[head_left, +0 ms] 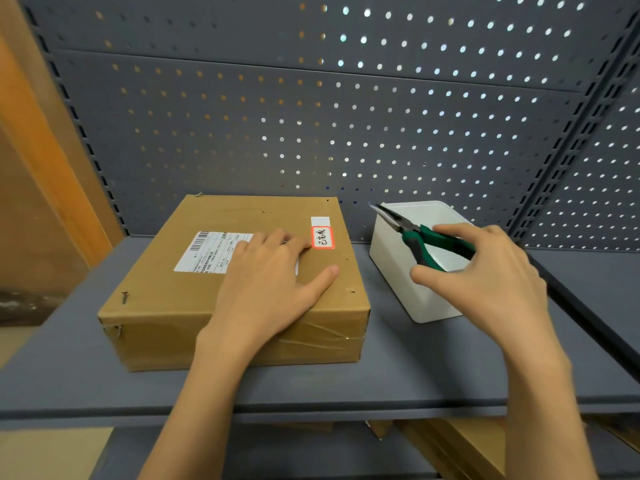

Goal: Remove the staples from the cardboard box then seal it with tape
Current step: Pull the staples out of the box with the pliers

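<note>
Cardboard box (235, 282) is lying flat on the grey shelf (381, 382), left of centre, long top face up, shipping label (211, 251) and a red-bordered sticker (323, 237) on top. Left hand (273, 282) is pressed palm-down on the lid, fingers spread flat, nothing gripped; the box is pinned by it. Right hand (485, 271) is over the white bin (412, 271) just right of the box, fingers half-curled around the green handles of the pliers (422, 240); the handles are touched by fingertips and thumb, but a firm grip cannot be confirmed. Pliers' long axis runs from the hand up and left, jaws pointing toward the box's far right corner, nose resting over the bin rim. Staples are seen at the box's left side: one on the top near the front-left edge (124, 296), one at the front-left corner (116, 330), possibly one at the far-left corner (198, 194). Key relation: the visible staples are on the side far from the tool hand, with the left forearm in between. Judged next: pliers to be carried across the lid, or the box turned, so the nose meets the left-edge staples. Old clear tape (322, 332) is seen across the front face; no tape roll is in view.
</note>
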Demonstrator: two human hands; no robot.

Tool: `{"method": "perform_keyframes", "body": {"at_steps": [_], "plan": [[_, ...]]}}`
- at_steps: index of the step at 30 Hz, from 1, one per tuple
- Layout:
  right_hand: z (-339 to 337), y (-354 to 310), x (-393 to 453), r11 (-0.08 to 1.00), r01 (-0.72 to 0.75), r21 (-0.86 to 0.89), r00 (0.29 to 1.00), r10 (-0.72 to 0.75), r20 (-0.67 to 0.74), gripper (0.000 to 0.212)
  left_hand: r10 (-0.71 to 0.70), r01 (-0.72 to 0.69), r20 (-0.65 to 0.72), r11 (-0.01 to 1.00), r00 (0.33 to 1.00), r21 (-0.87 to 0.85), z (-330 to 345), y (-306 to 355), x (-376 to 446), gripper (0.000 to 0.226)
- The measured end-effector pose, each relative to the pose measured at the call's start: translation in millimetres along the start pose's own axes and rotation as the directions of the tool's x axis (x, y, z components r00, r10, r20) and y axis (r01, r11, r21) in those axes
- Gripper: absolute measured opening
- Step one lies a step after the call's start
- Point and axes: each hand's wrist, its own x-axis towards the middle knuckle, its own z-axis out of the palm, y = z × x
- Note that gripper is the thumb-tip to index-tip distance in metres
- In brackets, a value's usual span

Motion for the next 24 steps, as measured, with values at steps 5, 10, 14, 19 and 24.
{"method": "perform_keyframes", "body": {"at_steps": [5,10,14,19,24], "plan": [[16.9,-31.0,7.1,0.982,0.147,0.119,0.985,-0.156,0.071,0.058,-0.003,0.003,-0.002,0.999,1.0,-0.034,-5.3,0.5,-1.3,0.056],[34.4,-59.8,17.6,0.946,0.247,0.209,0.949,-0.28,0.143,0.053,-0.03,0.031,-0.104,0.999,0.994,0.012,-19.1,-18.0,-10.0,0.049],[47.2,-83.2,30.4,0.934,0.316,0.168,0.915,-0.346,0.206,0.052,-0.11,0.117,-0.152,0.992,0.982,0.038,-27.6,-43.1,-18.7,0.05],[65.5,-115.9,46.8,0.918,0.335,0.214,0.868,-0.388,0.308,0.051,-0.201,0.224,-0.186,0.968,0.962,0.112,-37.4,-69.0,-25.8,0.052],[85.8,-140.5,60.7,0.928,0.355,0.112,0.845,-0.37,0.387,0.057,-0.341,0.344,-0.046,0.935,0.939,0.086,-46.6,-88.0,-25.6,0.065]]}}
